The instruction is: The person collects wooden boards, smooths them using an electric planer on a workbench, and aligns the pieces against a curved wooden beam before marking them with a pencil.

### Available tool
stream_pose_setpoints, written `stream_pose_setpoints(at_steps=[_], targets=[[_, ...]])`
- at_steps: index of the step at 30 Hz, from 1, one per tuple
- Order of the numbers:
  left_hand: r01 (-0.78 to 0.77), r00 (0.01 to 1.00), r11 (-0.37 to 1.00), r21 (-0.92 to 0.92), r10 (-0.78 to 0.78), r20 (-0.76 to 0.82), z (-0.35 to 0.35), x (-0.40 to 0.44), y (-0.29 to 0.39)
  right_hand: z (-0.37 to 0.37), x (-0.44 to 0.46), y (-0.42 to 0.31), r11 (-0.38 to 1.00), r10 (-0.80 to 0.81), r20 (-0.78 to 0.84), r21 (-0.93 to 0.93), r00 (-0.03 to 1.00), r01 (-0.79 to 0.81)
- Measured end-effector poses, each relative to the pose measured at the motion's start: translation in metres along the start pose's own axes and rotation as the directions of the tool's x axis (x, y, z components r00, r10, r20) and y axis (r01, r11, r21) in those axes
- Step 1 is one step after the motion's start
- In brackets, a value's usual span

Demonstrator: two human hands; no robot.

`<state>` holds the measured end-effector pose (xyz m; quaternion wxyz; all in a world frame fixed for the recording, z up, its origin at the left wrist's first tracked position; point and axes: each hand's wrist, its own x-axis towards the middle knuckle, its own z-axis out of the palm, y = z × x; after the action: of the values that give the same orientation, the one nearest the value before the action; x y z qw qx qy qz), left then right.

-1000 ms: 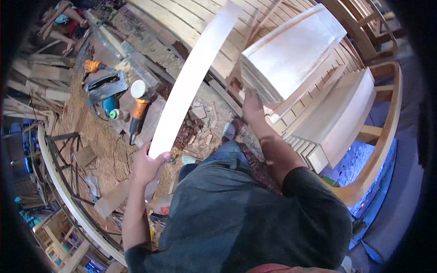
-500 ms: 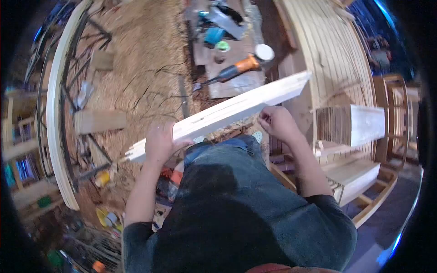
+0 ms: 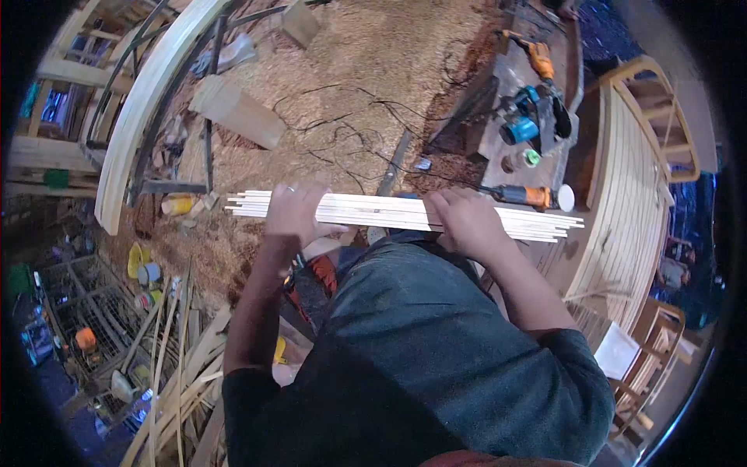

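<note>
Wooden strips (image 3: 373, 209) were bunched crosswise before the person (image 3: 436, 342) in the head view, their long axis running left to right. The left hand (image 3: 298, 214) gripped them, fingers closed, near one end; the right hand (image 3: 471, 224) gripped likewise, farther in from the other.

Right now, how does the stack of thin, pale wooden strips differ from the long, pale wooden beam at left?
The stack of thin, pale wooden strips lies nearly level across the view; the long, pale wooden beam slants steeply. The left hand and right hand grip the stack; neither touches the beam. Both are pale wood.
</note>
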<state>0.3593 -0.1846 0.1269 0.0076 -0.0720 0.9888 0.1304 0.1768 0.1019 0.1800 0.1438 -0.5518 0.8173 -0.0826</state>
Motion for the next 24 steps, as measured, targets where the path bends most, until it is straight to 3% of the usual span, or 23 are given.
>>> stream_pose_setpoints(at_steps=[2,5,8,9,12,15,19,24], targets=[[0.030,0.994,0.998,-0.046,-0.035,-0.104,0.000,0.008,-0.015,-0.007,0.026,-0.002,0.998,-0.047,-0.027,-0.036,0.999,0.046],[0.098,0.995,0.993,-0.060,-0.098,0.001,-0.006,0.028,-0.028,-0.008,0.069,0.011,0.992,-0.119,0.004,-0.044,0.993,0.119],[0.060,0.997,0.993,-0.105,-0.053,0.060,-0.002,0.058,-0.036,-0.010,0.119,0.020,0.981,-0.173,-0.023,-0.089,0.985,0.171],[0.092,0.982,0.990,-0.103,-0.073,0.176,-0.009,0.079,-0.036,-0.019,0.138,0.023,0.973,-0.212,-0.006,-0.098,0.977,0.210],[0.126,0.962,0.925,-0.359,-0.026,0.271,-0.021,0.137,-0.051,-0.016,0.193,0.047,0.981,-0.178,0.038,-0.073,0.983,0.181],[0.085,0.942,0.951,-0.298,0.021,0.334,-0.012,0.214,-0.089,-0.019,0.259,0.092,0.962,-0.257,-0.017,-0.103,0.966,0.254],[0.049,0.935,0.956,-0.288,0.058,0.350,0.007,0.325,-0.151,-0.032,0.354,0.164,0.983,-0.178,0.044,-0.038,0.983,0.180],[0.024,0.929,0.951,-0.309,0.093,0.359,-0.047,0.455,-0.186,-0.102,0.443,0.238,0.995,-0.099,0.132,0.031,0.986,0.095]])
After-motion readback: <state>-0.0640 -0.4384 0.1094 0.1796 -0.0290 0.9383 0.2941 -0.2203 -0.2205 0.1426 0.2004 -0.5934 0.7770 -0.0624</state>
